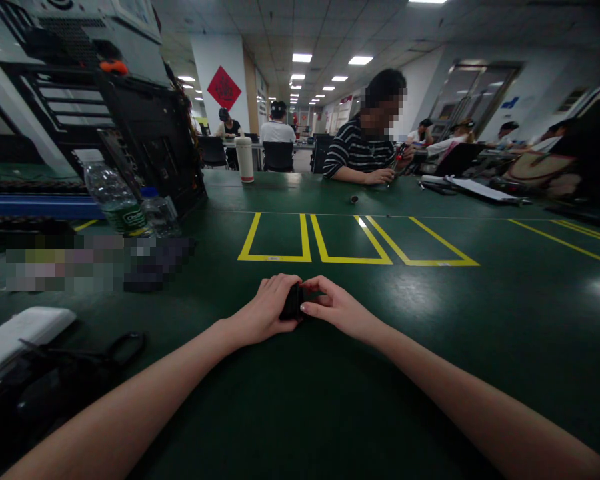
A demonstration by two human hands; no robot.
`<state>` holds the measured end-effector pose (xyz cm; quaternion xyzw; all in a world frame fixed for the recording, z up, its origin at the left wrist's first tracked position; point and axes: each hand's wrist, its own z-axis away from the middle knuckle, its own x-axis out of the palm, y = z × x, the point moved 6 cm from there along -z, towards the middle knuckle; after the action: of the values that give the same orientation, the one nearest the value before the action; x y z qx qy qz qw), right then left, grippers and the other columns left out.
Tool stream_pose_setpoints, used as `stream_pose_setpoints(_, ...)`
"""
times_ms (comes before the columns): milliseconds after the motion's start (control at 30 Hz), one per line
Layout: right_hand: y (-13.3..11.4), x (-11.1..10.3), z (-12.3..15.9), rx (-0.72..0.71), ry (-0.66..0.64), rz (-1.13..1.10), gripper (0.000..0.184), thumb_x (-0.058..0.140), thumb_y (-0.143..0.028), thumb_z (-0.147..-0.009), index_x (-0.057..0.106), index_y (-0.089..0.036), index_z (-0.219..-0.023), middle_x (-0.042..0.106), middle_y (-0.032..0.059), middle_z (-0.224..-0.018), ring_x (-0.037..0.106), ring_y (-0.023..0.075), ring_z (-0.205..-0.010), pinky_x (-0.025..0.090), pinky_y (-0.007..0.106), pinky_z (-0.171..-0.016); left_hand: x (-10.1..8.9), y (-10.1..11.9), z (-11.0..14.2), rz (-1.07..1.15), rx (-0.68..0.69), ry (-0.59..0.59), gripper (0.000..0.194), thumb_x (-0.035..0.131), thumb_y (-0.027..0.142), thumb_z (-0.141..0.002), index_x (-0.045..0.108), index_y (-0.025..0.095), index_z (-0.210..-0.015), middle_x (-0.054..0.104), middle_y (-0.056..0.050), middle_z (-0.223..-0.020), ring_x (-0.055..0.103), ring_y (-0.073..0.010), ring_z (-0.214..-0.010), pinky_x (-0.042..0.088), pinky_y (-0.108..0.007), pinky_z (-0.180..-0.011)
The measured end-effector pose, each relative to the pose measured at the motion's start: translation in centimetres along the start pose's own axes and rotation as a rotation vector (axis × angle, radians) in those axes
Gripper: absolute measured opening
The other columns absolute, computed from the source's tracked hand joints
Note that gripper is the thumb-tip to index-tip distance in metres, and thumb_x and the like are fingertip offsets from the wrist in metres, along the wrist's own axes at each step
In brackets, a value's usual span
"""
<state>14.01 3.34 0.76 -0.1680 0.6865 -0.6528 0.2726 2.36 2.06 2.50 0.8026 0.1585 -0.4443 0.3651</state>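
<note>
A small black object (292,303), dark and boxy, is partly covered by my fingers, and its kind cannot be made out. My left hand (267,307) is wrapped round it from the left, fingers over the top and thumb below. From the other side, my right hand (333,307) is curled with thumb and index fingertips at the object's right edge, seemingly gripping it there. Both hands rest low over the dark green table (300,400), just in front of the yellow tape outlines (275,258).
On the left stand a clear plastic bottle (115,197), a smaller blue-capped bottle (159,212) and a black computer case (147,133). Nearer lie a white device (25,340) and black cables (80,367). Across the table sit a white cup (245,159) and a person in a striped shirt (353,148).
</note>
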Motion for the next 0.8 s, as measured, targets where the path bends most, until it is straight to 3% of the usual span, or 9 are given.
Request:
stream_pose_setpoints(167,-0.4,0.3,0.1,-0.043,-0.063,-0.093,0.036,0.064,-0.015,-0.068,0.041,-0.021,-0.095,0.049,0.0013,-0.103,0.053,0.0165,-0.099,0.045,0.038,-0.087,0.0,-0.1,0.1,0.006,-0.011,-0.012,0.058,0.064,0.018,-0.067,0.03,0.023,-0.115,0.046,-0.007,-0.109,0.047,-0.0251,-0.098,0.037,-0.04,-0.083)
stream_pose_setpoints(367,0.1,-0.3,-0.2,-0.055,0.031,-0.051,0.02,0.057,-0.027,-0.076,0.046,-0.021,-0.091,0.051,0.0013,-0.098,0.054,0.0153,-0.093,0.046,0.037,-0.083,-0.1,0.0,0.1,0.013,-0.003,-0.005,0.057,0.063,0.018,-0.069,0.031,0.021,-0.115,0.046,-0.007,-0.109,0.046,-0.0238,-0.098,0.037,-0.04,-0.083)
stream_pose_setpoints(600,0.9,-0.6,-0.2,0.042,0.009,-0.088,0.031,0.063,-0.022,-0.071,0.047,-0.017,-0.096,0.054,0.004,-0.1,0.054,0.0165,-0.097,0.043,0.038,-0.089,-0.1,0.0,0.0,0.001,-0.018,-0.021,0.054,0.064,0.02,-0.069,0.033,0.021,-0.113,0.046,-0.007,-0.108,0.046,-0.0243,-0.097,0.038,-0.04,-0.083)
stream_pose_setpoints(800,1.3,-1.1,-0.5,0.045,0.082,-0.1,0.034,0.069,-0.022,-0.064,0.05,-0.017,-0.091,0.057,0.0026,-0.096,0.058,0.0163,-0.09,0.046,0.037,-0.083,0.1,-0.2,0.0,-0.021,-0.018,-0.008,0.055,0.064,0.02,-0.069,0.032,0.02,-0.113,0.045,-0.007,-0.107,0.046,-0.025,-0.097,0.038,-0.041,-0.082)
